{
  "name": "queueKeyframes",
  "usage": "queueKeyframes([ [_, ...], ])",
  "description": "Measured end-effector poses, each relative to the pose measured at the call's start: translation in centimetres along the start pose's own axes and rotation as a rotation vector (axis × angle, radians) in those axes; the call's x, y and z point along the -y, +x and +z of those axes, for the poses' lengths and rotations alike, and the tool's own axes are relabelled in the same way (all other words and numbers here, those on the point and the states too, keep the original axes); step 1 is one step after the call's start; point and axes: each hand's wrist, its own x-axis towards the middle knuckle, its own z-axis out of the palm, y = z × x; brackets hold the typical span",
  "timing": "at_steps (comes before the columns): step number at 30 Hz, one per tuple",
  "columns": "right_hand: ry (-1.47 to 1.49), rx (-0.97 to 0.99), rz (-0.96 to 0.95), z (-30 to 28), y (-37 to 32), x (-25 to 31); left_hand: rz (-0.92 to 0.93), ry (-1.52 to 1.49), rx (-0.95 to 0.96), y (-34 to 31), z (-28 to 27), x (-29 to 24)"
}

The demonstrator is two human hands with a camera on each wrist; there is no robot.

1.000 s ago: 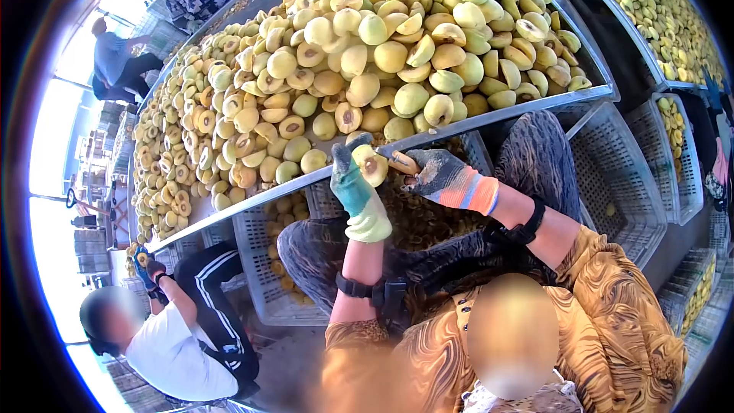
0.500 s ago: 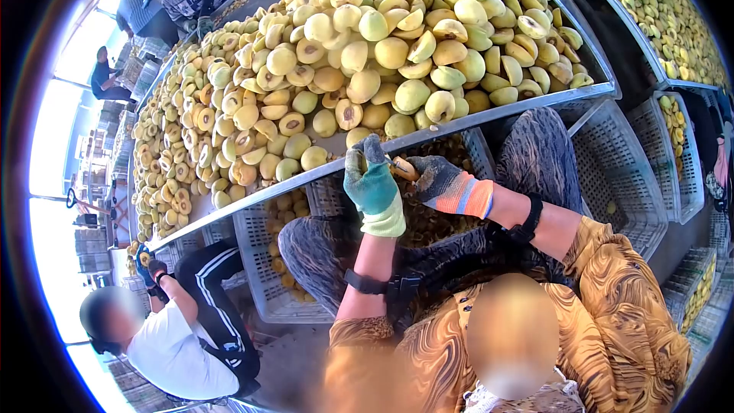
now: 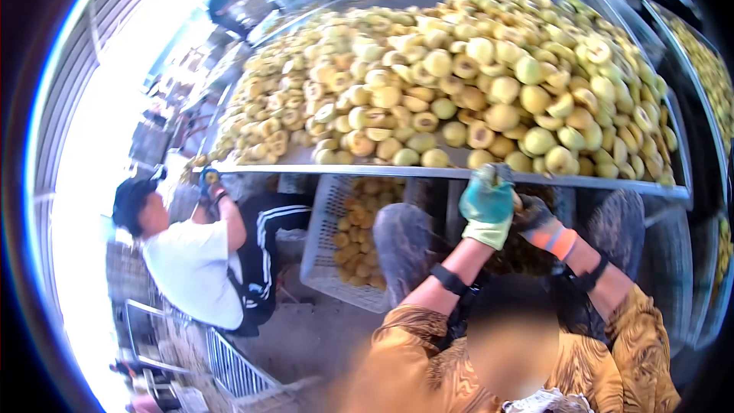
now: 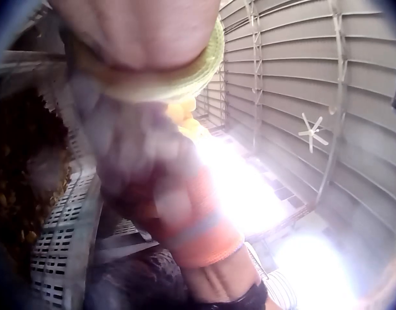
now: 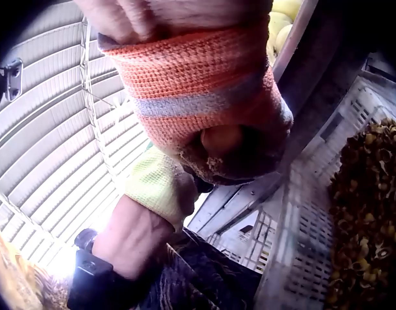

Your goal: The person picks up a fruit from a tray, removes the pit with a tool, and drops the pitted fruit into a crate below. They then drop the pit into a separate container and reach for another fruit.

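In the head view, my left hand [image 3: 487, 203], in a green and pale yellow glove, is raised at the near metal edge of a table [image 3: 367, 170] heaped with halved yellow-green fruit [image 3: 503, 117]. Its palm side is turned away, so I cannot tell what it holds. My right hand [image 3: 541, 228], in a grey and orange glove, is close against it. The right fingers curl round a tool with a wooden handle [image 5: 222, 137], whose rounded butt shows in the right wrist view. The tool's working end is hidden. In the left wrist view, the left cuff [image 4: 214, 64] overlaps the right glove.
A perforated crate [image 5: 301, 239] of dark scraps [image 5: 369, 219] stands below my hands. Left of my knees is a white crate [image 3: 325, 252] of yellow fruit [image 3: 359, 237]. Another person [image 3: 191, 245] sits at the table's left part.
The head view has swung left, so the table and hands appear farther right. The fruit half seen in my left hand a second ago is out of sight; that hand has turned toward the right one.
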Motion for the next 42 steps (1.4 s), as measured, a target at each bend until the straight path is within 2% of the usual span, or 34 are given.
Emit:
queueKeyframes([
  [2, 0.17, -0.005, -0.001, -0.5, 0.1, 2.2, 0.271, 0.718, -0.167, -0.3, 0.7, -0.3],
  [4, 0.207, 0.034, 0.04, -0.2, 0.0, 1.9, 0.524, 1.05, -0.263, -0.7, 1.1, -0.8],
  [6, 0.273, 0.051, 0.079, -0.3, 0.0, 2.0, 0.53, 1.14, -0.246, -0.8, 0.9, -1.2],
  [8, 0.142, -0.006, 0.059, 0.0, -0.4, 0.3, 0.57, 1.227, -0.205, -0.7, 1.1, -1.4],
  [9, 0.058, 0.043, 0.084, -0.6, -0.5, 0.9, 0.493, 1.15, -0.172, -0.5, 0.7, -0.9],
  [10, -0.02, 0.097, 0.118, -0.9, -0.5, 1.7, 0.291, 0.942, -0.095, 0.1, 0.0, 0.2],
  [11, 0.06, 0.104, 0.18, -1.0, -0.4, 2.7, 0.088, 0.742, -0.065, 0.4, 0.1, 0.1],
  [13, 0.167, 0.098, 0.241, -0.2, -0.3, 1.8, 0.139, 0.822, -0.101, 0.0, -0.2, 0.0],
  [16, 0.307, -0.154, 0.162, 1.3, -0.4, 2.9, 0.835, 1.015, -0.134, -0.3, 0.5, -0.8],
  [18, 0.222, -0.232, 0.106, 2.7, -0.4, 0.0, 0.424, 0.529, -0.049, -0.4, 0.7, 0.1],
  [19, 0.523, -0.175, 0.063, 2.4, -0.2, -0.3, 0.24, 0.301, -0.02, -0.8, 1.2, -0.1],
  [20, 0.563, -0.137, 0.078, 2.0, 0.1, 0.3, 0.113, 0.112, 0.061, -1.6, 2.3, -2.0],
  [21, 0.601, -0.099, 0.093, 1.6, 0.3, 0.9, 0.152, 0.091, 0.11, -1.3, 1.7, -1.6],
  [22, 0.373, -0.051, 0.182, 0.6, 0.4, 2.4, 0.205, 0.067, 0.155, -0.9, 1.3, -1.0],
  [24, 0.402, -0.049, 0.229, -0.1, 0.2, 3.8, 0.351, 0.179, 0.175, -0.8, 1.0, -0.5],
  [25, 0.194, -0.007, 0.198, -0.3, 0.3, 3.5, 0.541, 0.393, 0.116, -0.6, 0.8, -0.4],
  [28, 0.226, -0.039, 0.089, -0.2, 0.0, 2.5, 0.7, 0.612, 0.063, 0.6, -0.9, 1.3],
  [29, 0.205, -0.054, 0.026, -0.6, -0.2, 2.8, 0.646, 0.557, 0.069, 0.2, -0.7, 1.1],
  [32, -0.003, 0.052, 0.174, -1.6, -0.4, 3.4, 0.541, 0.569, 0.073, 0.0, -1.2, 1.1],
  [33, -0.025, 0.062, 0.199, -1.8, -0.4, 3.9, 0.462, 0.485, 0.042, -0.1, -0.3, 0.5],
  [34, -0.139, 0.113, 0.182, -2.1, -0.3, 3.9, 0.245, 0.341, 0.014, -0.9, 0.5, -0.4],
  [36, -0.25, 0.154, 0.21, -2.6, -0.1, 4.6, 0.187, 0.294, 0.028, -0.3, -0.3, 0.1],
  [39, -0.094, 0.099, 0.201, -2.6, -0.6, 4.1, -0.001, 0.132, 0.013, 0.7, -1.2, 0.5],
  [42, -0.14, -0.004, 0.086, -2.5, -0.8, 5.2, -0.124, -0.024, 0.05, 0.6, -0.5, -0.4],
])
